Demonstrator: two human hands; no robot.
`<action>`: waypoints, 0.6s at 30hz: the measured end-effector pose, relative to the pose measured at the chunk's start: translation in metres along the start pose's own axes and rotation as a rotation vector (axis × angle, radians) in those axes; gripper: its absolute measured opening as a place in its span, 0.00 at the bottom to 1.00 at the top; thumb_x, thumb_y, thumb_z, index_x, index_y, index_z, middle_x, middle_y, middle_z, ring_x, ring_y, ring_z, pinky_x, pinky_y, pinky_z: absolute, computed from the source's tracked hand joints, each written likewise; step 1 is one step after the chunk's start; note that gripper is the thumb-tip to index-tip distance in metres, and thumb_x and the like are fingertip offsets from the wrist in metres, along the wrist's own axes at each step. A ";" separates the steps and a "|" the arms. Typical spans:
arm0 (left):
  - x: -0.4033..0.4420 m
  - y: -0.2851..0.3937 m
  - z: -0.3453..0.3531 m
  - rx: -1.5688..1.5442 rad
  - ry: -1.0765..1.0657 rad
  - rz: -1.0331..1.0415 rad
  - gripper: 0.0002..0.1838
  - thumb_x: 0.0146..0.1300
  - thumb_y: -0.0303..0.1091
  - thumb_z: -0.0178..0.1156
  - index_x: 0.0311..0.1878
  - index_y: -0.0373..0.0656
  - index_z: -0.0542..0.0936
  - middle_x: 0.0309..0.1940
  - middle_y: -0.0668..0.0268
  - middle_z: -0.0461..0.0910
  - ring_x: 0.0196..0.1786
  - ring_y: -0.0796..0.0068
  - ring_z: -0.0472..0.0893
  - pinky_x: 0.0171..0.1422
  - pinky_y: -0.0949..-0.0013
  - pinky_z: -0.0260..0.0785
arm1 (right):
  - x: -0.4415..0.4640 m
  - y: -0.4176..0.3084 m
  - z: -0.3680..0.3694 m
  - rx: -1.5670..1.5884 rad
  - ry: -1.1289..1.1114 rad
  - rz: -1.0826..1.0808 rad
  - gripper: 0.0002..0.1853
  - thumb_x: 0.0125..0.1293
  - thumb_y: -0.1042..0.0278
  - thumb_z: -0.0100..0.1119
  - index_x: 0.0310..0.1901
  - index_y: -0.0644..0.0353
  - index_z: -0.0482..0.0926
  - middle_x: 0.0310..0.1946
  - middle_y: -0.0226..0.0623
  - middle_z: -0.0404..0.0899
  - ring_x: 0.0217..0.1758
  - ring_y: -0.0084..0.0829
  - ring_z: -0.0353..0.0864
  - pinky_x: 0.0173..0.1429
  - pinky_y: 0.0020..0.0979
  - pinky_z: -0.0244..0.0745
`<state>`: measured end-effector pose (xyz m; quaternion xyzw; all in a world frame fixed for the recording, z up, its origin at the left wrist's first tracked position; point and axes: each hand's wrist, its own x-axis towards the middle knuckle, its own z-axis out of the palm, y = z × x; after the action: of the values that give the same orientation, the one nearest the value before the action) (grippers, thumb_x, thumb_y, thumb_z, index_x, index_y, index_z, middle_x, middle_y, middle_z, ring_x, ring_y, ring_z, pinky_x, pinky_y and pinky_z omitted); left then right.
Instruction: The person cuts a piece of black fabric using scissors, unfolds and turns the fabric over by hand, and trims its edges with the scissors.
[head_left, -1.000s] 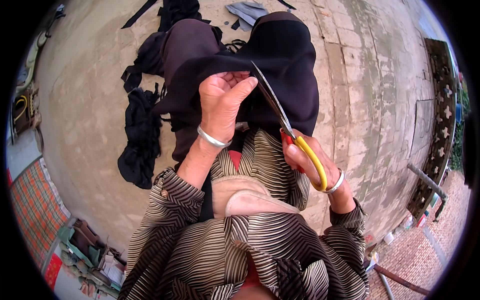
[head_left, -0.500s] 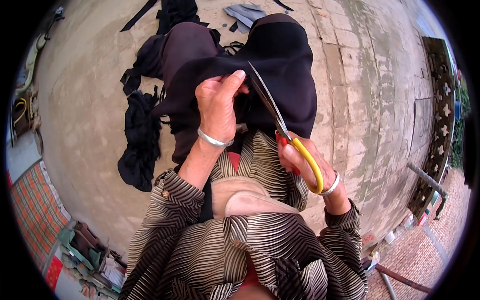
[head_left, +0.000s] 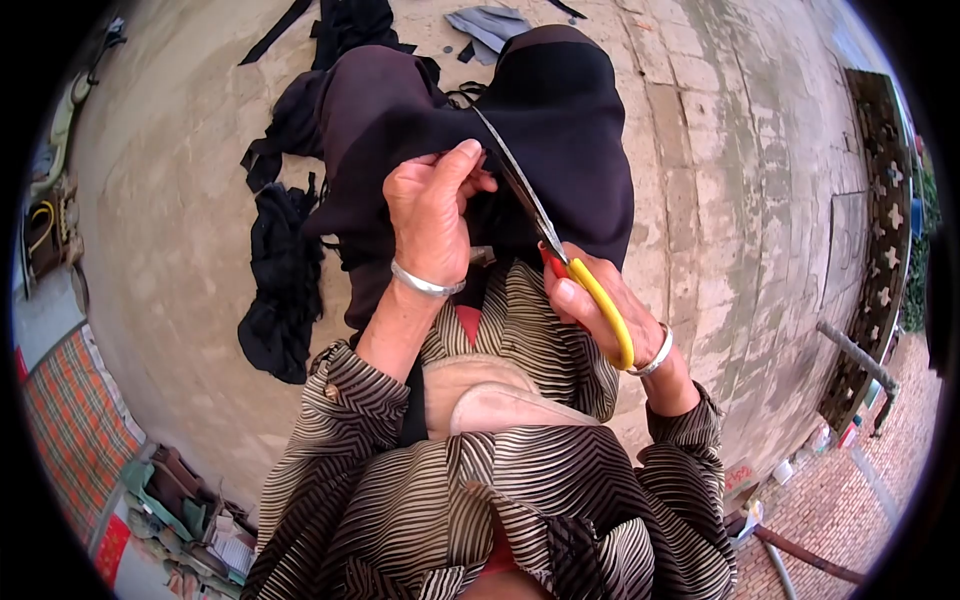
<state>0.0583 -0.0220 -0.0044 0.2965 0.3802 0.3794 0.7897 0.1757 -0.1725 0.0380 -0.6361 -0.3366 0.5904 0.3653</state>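
Black cloth (head_left: 555, 130) lies across my lap, over the knees. My left hand (head_left: 430, 215) is closed in a pinch on the black cloth, thumb on top; the pinched bit is mostly hidden by the fingers. In my right hand (head_left: 590, 295) is a pair of scissors (head_left: 608, 318) with one yellow and one red handle. Their long dark blades point up and left, over the cloth, just right of my left fingertips. The blades look nearly closed. Whether cloth lies between them I cannot tell.
Black cloth pieces (head_left: 280, 280) lie on the paved ground (head_left: 180, 200) to the left and beyond my knees. A grey cloth piece (head_left: 488, 28) is at the top. A plaid cloth (head_left: 78, 410) is at far left, a patterned block wall (head_left: 880, 240) at right.
The scissors and my right hand have moved a little up and left, towards my left hand. My left hand has shifted slightly left.
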 end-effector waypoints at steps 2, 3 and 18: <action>0.000 0.001 0.000 -0.007 0.002 -0.004 0.08 0.62 0.29 0.64 0.32 0.33 0.81 0.29 0.64 0.81 0.30 0.75 0.77 0.39 0.71 0.71 | -0.005 0.003 0.002 0.143 -0.006 0.071 0.24 0.70 0.49 0.55 0.30 0.66 0.65 0.17 0.37 0.59 0.22 0.28 0.59 0.29 0.33 0.60; 0.000 0.001 0.001 -0.006 -0.007 -0.009 0.08 0.62 0.29 0.64 0.32 0.33 0.81 0.29 0.63 0.81 0.30 0.75 0.77 0.39 0.72 0.70 | -0.006 0.004 0.002 0.286 -0.009 0.141 0.23 0.72 0.51 0.53 0.30 0.65 0.65 0.16 0.36 0.58 0.21 0.28 0.58 0.28 0.33 0.59; -0.002 0.002 -0.004 0.016 -0.068 0.013 0.08 0.61 0.29 0.63 0.31 0.32 0.82 0.28 0.62 0.82 0.30 0.73 0.78 0.38 0.69 0.71 | -0.005 -0.006 0.002 -0.101 0.057 0.015 0.22 0.74 0.57 0.50 0.27 0.66 0.66 0.14 0.42 0.57 0.19 0.36 0.56 0.27 0.38 0.58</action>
<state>0.0530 -0.0223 -0.0048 0.3179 0.3542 0.3713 0.7973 0.1731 -0.1735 0.0458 -0.6728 -0.3507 0.5572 0.3374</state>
